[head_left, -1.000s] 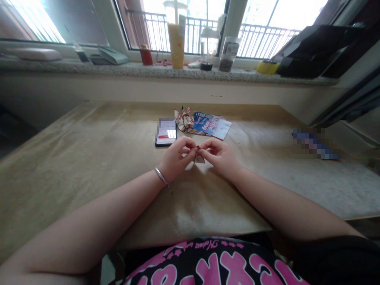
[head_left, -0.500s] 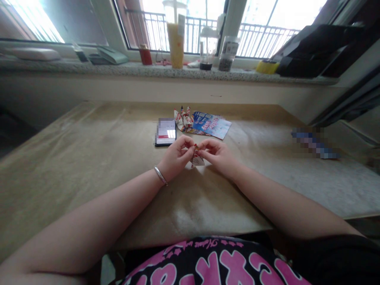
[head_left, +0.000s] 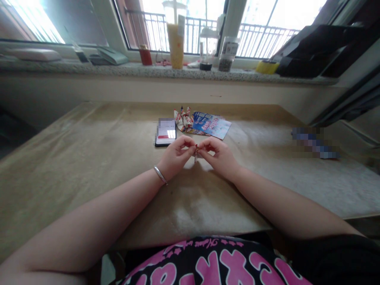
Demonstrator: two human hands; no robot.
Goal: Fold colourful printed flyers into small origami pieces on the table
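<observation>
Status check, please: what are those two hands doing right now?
Left hand and right hand pinching at the fingertips. Small folded paper held between them, mostly hidden. Smartphone lying just beyond the left hand.

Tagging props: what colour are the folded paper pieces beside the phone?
The folded paper pieces are white with red markings, shown best in the head view.

There is one left hand (head_left: 175, 156), one right hand (head_left: 220, 155), one small paper (head_left: 196, 155) between them, one bracelet (head_left: 160, 175), one phone (head_left: 165, 132), one blue leaflet (head_left: 211, 125), one red bottle (head_left: 145, 55), one tall cup (head_left: 175, 45) and one jar (head_left: 226, 59).
</observation>
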